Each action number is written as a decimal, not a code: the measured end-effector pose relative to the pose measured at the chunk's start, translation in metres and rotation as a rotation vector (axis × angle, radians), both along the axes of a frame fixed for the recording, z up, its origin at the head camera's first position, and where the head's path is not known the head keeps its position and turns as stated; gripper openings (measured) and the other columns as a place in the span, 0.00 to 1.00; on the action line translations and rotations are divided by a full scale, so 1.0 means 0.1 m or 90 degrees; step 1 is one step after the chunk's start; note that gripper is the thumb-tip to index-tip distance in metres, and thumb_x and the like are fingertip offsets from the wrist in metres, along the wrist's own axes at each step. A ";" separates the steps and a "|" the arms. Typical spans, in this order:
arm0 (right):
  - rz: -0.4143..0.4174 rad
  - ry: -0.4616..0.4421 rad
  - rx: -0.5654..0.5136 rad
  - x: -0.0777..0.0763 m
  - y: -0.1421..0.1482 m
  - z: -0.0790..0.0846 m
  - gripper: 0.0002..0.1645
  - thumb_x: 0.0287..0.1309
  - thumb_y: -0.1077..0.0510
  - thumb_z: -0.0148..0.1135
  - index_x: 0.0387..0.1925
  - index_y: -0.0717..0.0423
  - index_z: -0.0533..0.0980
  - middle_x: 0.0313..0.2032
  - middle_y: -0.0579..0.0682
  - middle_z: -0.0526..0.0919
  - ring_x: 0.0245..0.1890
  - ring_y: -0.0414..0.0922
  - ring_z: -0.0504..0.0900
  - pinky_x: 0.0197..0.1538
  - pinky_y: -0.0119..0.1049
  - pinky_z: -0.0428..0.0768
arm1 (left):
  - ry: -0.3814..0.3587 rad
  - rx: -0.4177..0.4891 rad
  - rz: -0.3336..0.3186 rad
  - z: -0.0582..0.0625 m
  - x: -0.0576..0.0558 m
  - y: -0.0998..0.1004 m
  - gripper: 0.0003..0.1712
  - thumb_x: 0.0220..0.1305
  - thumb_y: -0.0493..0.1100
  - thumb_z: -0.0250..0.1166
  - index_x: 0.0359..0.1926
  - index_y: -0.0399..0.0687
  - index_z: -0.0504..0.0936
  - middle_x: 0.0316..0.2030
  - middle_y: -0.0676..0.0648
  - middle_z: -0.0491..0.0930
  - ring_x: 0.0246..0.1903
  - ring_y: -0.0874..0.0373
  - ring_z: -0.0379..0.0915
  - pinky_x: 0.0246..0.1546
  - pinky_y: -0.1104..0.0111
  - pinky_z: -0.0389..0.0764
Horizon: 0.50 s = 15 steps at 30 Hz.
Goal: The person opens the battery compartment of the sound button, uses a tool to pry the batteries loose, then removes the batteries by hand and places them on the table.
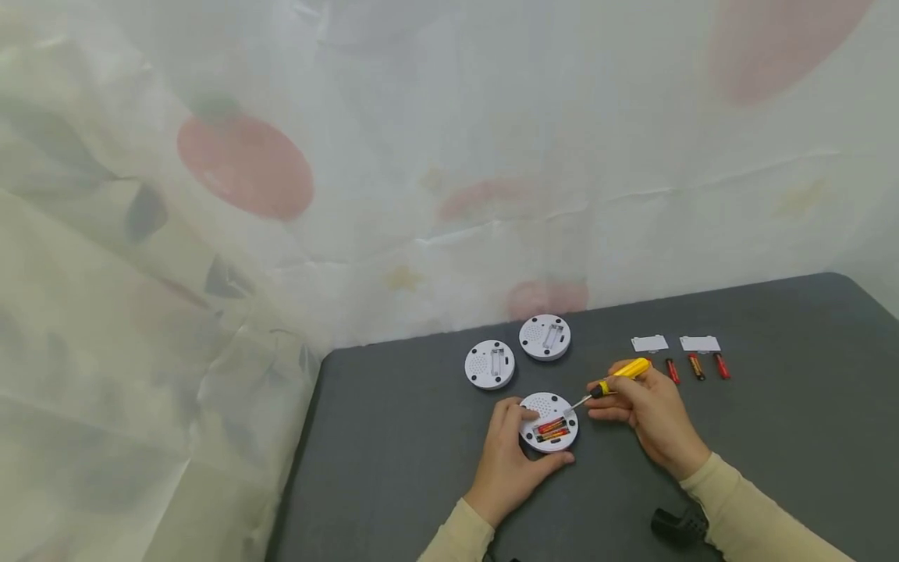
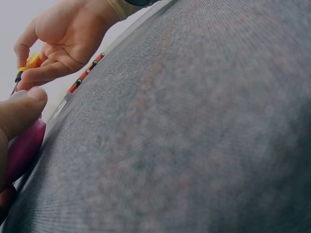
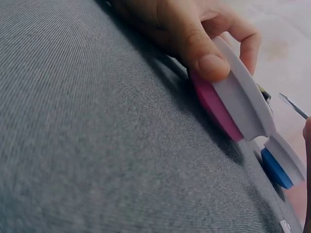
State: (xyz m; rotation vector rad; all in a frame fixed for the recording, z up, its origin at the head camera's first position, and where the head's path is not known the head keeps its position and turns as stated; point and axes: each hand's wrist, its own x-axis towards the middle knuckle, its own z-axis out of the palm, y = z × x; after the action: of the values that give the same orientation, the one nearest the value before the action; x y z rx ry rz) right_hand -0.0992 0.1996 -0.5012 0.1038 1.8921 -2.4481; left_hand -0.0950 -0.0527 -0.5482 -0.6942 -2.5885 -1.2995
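My left hand [image 1: 507, 468] grips a round white device [image 1: 543, 402] by its rim, thumb on the near side and fingers on the far side. Its underside faces up, showing speaker holes, dark feet and an uncovered battery bay with red-and-black batteries [image 1: 552, 429]. In the right wrist view the device's lower part [image 3: 214, 104] is pink. My right hand [image 1: 656, 417] holds a screwdriver [image 1: 635, 368] by its yellow-and-black handle, between thumb and fingers. The metal shaft slants down to the left, its tip close over the device's right edge beside the batteries.
Two similar round devices, one left [image 1: 489, 364] and one farther back [image 1: 545, 337], lie with uncovered battery bays. Right of them are two white covers, one [image 1: 649, 343] beside the other [image 1: 700, 344], and several loose batteries [image 1: 696, 366]. Patterned sheeting [image 1: 449, 156] borders the dark table [image 1: 393, 453].
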 end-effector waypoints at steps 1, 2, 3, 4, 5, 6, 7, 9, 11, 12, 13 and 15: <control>0.000 0.001 -0.003 0.00 0.01 0.00 0.17 0.84 0.63 0.51 0.58 0.75 0.61 0.48 0.62 0.86 0.42 0.53 0.93 0.47 0.50 0.91 | 0.000 0.001 -0.002 0.00 0.00 0.00 0.39 0.50 0.60 0.89 0.55 0.54 0.76 0.61 0.53 0.72 0.60 0.58 0.74 0.62 0.60 0.80; -0.002 0.001 -0.006 0.00 0.01 -0.01 0.17 0.84 0.63 0.51 0.59 0.75 0.61 0.49 0.61 0.86 0.42 0.53 0.93 0.47 0.49 0.91 | 0.001 0.002 -0.003 0.00 0.00 0.00 0.40 0.50 0.61 0.89 0.55 0.55 0.76 0.61 0.53 0.72 0.60 0.58 0.74 0.62 0.60 0.80; -0.004 0.001 -0.008 -0.01 0.02 -0.01 0.17 0.84 0.63 0.50 0.59 0.75 0.61 0.49 0.61 0.86 0.42 0.52 0.93 0.47 0.49 0.91 | 0.000 0.002 -0.004 0.00 0.00 0.00 0.40 0.49 0.62 0.89 0.55 0.55 0.76 0.61 0.54 0.72 0.60 0.58 0.73 0.62 0.61 0.80; -0.007 0.003 -0.010 -0.01 0.03 -0.02 0.17 0.84 0.63 0.50 0.59 0.75 0.61 0.49 0.61 0.86 0.42 0.52 0.93 0.47 0.49 0.91 | -0.001 0.001 -0.004 0.00 0.00 0.00 0.40 0.50 0.64 0.88 0.55 0.56 0.76 0.61 0.54 0.72 0.60 0.59 0.73 0.61 0.61 0.80; -0.011 0.003 -0.011 -0.01 0.03 -0.02 0.17 0.85 0.63 0.50 0.59 0.75 0.60 0.49 0.60 0.87 0.42 0.51 0.93 0.47 0.48 0.91 | -0.001 0.000 -0.004 0.00 0.00 0.00 0.40 0.50 0.65 0.88 0.55 0.57 0.76 0.61 0.54 0.72 0.60 0.59 0.73 0.61 0.61 0.80; -0.015 0.003 -0.013 -0.02 0.04 -0.03 0.17 0.85 0.62 0.50 0.59 0.75 0.60 0.49 0.60 0.87 0.42 0.51 0.93 0.47 0.48 0.91 | 0.001 0.000 -0.005 0.01 0.00 0.00 0.39 0.52 0.65 0.87 0.55 0.57 0.76 0.61 0.54 0.71 0.60 0.58 0.73 0.61 0.61 0.80; -0.017 0.003 -0.012 -0.02 0.04 -0.03 0.17 0.85 0.62 0.50 0.59 0.75 0.61 0.48 0.59 0.87 0.42 0.51 0.93 0.47 0.48 0.91 | -0.001 -0.001 -0.004 0.01 0.01 0.00 0.38 0.53 0.66 0.86 0.54 0.57 0.76 0.61 0.54 0.71 0.60 0.58 0.72 0.61 0.61 0.80; -0.020 0.004 -0.013 -0.02 0.05 -0.04 0.17 0.85 0.62 0.50 0.59 0.74 0.61 0.48 0.59 0.87 0.42 0.51 0.94 0.47 0.48 0.91 | -0.004 0.002 -0.003 0.01 0.01 -0.01 0.36 0.55 0.66 0.84 0.54 0.57 0.76 0.63 0.53 0.71 0.62 0.57 0.72 0.62 0.59 0.79; -0.022 0.004 -0.012 -0.02 0.05 -0.04 0.17 0.85 0.62 0.50 0.59 0.74 0.61 0.48 0.58 0.88 0.42 0.51 0.94 0.46 0.48 0.91 | 0.006 0.005 -0.001 0.02 0.01 -0.02 0.32 0.59 0.65 0.83 0.53 0.57 0.77 0.66 0.49 0.72 0.64 0.54 0.72 0.63 0.57 0.79; -0.022 0.004 -0.011 -0.02 0.04 -0.04 0.17 0.85 0.62 0.50 0.59 0.74 0.61 0.48 0.58 0.88 0.42 0.51 0.94 0.46 0.48 0.91 | 0.012 0.007 -0.002 0.02 0.01 -0.02 0.31 0.61 0.64 0.82 0.52 0.56 0.77 0.67 0.48 0.72 0.66 0.52 0.72 0.63 0.56 0.79; -0.021 0.005 -0.010 -0.02 0.04 -0.04 0.16 0.85 0.62 0.50 0.58 0.74 0.61 0.48 0.58 0.88 0.42 0.51 0.94 0.46 0.48 0.91 | 0.019 0.007 -0.001 0.02 0.01 -0.02 0.29 0.62 0.63 0.81 0.52 0.56 0.77 0.68 0.47 0.73 0.67 0.51 0.72 0.64 0.56 0.79; -0.020 0.006 -0.008 -0.01 0.04 -0.04 0.16 0.85 0.62 0.51 0.58 0.74 0.62 0.48 0.59 0.88 0.42 0.51 0.94 0.46 0.48 0.91 | 0.040 0.010 -0.002 0.02 0.00 -0.01 0.25 0.66 0.60 0.79 0.50 0.54 0.77 0.68 0.45 0.75 0.67 0.51 0.73 0.64 0.56 0.79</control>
State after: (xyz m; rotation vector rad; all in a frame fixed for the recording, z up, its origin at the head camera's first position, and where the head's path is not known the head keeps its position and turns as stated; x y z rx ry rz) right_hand -0.1004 0.2039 -0.5056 0.1229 1.8930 -2.4851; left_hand -0.0946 -0.0538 -0.5465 -0.7245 -2.5269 -1.2762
